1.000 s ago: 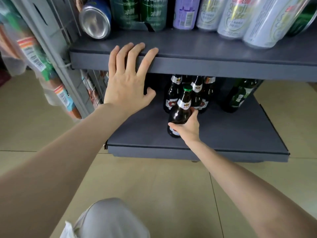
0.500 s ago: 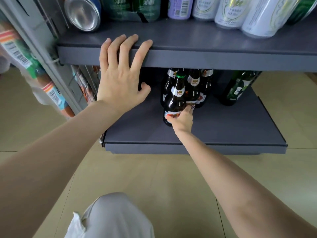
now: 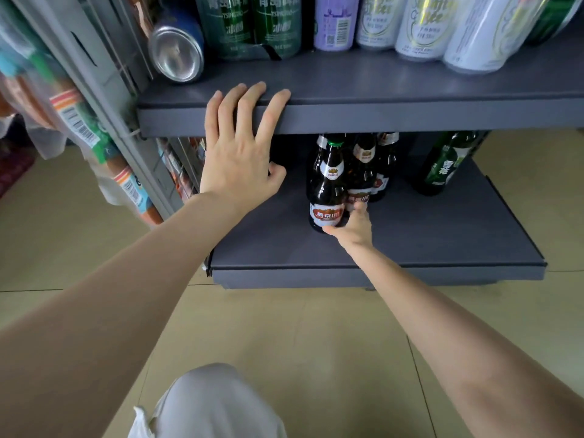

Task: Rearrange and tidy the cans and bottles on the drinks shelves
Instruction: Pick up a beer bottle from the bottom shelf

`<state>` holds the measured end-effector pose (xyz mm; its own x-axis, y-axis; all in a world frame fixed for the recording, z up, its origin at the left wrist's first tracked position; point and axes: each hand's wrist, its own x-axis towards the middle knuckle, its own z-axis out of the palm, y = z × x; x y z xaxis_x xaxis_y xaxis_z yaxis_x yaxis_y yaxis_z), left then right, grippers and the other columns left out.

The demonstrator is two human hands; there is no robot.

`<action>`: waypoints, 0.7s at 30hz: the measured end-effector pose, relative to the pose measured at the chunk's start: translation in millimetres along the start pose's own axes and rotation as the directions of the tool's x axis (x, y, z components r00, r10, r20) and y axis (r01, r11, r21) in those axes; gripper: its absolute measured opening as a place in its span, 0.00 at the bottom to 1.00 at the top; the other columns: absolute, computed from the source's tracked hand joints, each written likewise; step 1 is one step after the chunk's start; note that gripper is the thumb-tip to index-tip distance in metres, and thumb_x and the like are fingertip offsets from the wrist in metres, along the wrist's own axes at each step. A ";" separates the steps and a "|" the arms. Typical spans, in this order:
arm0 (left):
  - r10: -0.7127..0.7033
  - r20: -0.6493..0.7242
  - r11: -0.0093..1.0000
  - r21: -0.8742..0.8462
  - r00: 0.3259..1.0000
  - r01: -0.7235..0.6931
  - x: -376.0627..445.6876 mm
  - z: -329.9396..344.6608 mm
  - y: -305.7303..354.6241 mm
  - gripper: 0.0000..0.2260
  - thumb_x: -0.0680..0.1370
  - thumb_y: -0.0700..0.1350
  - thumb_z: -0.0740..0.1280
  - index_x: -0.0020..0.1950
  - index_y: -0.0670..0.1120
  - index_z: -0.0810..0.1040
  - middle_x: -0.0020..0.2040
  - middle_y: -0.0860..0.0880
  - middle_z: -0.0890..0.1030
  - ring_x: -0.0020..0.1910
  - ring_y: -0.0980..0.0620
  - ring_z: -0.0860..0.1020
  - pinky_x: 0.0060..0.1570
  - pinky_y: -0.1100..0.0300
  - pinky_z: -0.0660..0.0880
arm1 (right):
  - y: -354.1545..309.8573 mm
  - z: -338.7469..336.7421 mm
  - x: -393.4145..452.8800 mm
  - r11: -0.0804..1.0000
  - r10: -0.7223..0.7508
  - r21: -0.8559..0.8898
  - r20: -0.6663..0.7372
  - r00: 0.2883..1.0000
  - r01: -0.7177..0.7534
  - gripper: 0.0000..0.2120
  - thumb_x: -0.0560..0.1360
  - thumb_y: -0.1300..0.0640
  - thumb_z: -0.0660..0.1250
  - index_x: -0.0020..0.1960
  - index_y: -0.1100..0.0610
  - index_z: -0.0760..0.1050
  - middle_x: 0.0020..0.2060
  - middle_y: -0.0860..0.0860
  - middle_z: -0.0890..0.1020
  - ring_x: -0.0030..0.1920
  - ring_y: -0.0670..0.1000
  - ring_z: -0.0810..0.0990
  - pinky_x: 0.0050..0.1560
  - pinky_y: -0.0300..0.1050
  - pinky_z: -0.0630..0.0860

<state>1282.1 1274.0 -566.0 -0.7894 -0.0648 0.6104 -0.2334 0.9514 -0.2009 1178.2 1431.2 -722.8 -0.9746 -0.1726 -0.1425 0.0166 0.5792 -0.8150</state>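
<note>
Right hand (image 3: 352, 227) grip around brown bottle (image 3: 327, 191), fingers hidden, left hand (image 3: 241, 156) flat on shelf edge (image 3: 410, 116)

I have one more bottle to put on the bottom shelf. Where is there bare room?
Bottom shelf: bare between the brown bottles and the green bottle, along the front edge, and left of the brown cluster. Crowded at that cluster, where the right hand grips the front bottle.

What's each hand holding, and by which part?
Right hand grips the front brown bottle low on its body, at the label near the base. Left hand holds no drink; its fingers rest over the upper shelf edge.
</note>
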 end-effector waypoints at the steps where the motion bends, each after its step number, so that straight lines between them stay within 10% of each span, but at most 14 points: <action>1: 0.000 0.002 1.000 -0.003 1.000 0.000 0.6 -1.3 -0.1 0.37 0.64 0.47 0.65 0.72 0.46 0.60 0.68 0.39 0.67 0.67 0.38 0.62 0.70 0.47 0.47 | 5.2 -14.2 -4.1 1.000 -0.018 -0.014 0.019 1.000 0.018 0.36 0.67 0.60 0.75 0.69 0.61 0.60 0.66 0.57 0.68 0.65 0.57 0.71 0.61 0.49 0.68; 7: 0.010 0.053 0.999 -0.043 0.999 -0.007 2.1 -12.3 0.6 0.39 0.62 0.46 0.70 0.72 0.44 0.62 0.67 0.37 0.68 0.66 0.37 0.62 0.69 0.44 0.50 | -25.8 -133.0 -24.5 0.947 -0.284 -0.179 -0.080 0.955 0.267 0.32 0.70 0.57 0.73 0.68 0.60 0.63 0.62 0.55 0.71 0.56 0.50 0.74 0.56 0.46 0.72; 13: -0.030 0.179 0.986 -0.156 0.983 0.058 11.8 -35.2 6.6 0.30 0.70 0.57 0.54 0.69 0.45 0.69 0.63 0.36 0.72 0.62 0.35 0.68 0.66 0.39 0.58 | -80.1 -207.8 -79.7 0.857 -0.359 -0.299 0.238 0.902 0.420 0.12 0.69 0.55 0.74 0.49 0.53 0.75 0.48 0.48 0.79 0.53 0.47 0.78 0.52 0.39 0.75; 16: -0.021 0.339 0.986 -0.148 0.940 0.076 33.1 -46.6 16.4 0.29 0.75 0.63 0.44 0.75 0.55 0.57 0.72 0.41 0.62 0.70 0.40 0.59 0.70 0.42 0.50 | -121.0 -237.3 -90.7 0.840 -0.511 -0.201 0.018 0.859 0.504 0.10 0.69 0.56 0.75 0.44 0.51 0.75 0.42 0.44 0.80 0.44 0.40 0.79 0.46 0.35 0.76; 21: -0.013 0.603 0.971 -0.183 0.797 0.154 61.8 -50.9 28.1 0.26 0.78 0.65 0.45 0.74 0.63 0.43 0.77 0.48 0.46 0.75 0.44 0.44 0.71 0.42 0.43 | -166.1 -276.6 -47.4 0.851 -0.512 -0.236 -0.170 0.842 0.469 0.31 0.68 0.56 0.75 0.67 0.54 0.66 0.61 0.54 0.70 0.58 0.53 0.73 0.60 0.47 0.71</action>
<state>1255.6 1312.0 -494.9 -0.9691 -0.2453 0.0272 -0.2442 0.9689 0.0389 1159.9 1563.6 -425.3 -0.8672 -0.3062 0.3926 -0.4960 0.5996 -0.6280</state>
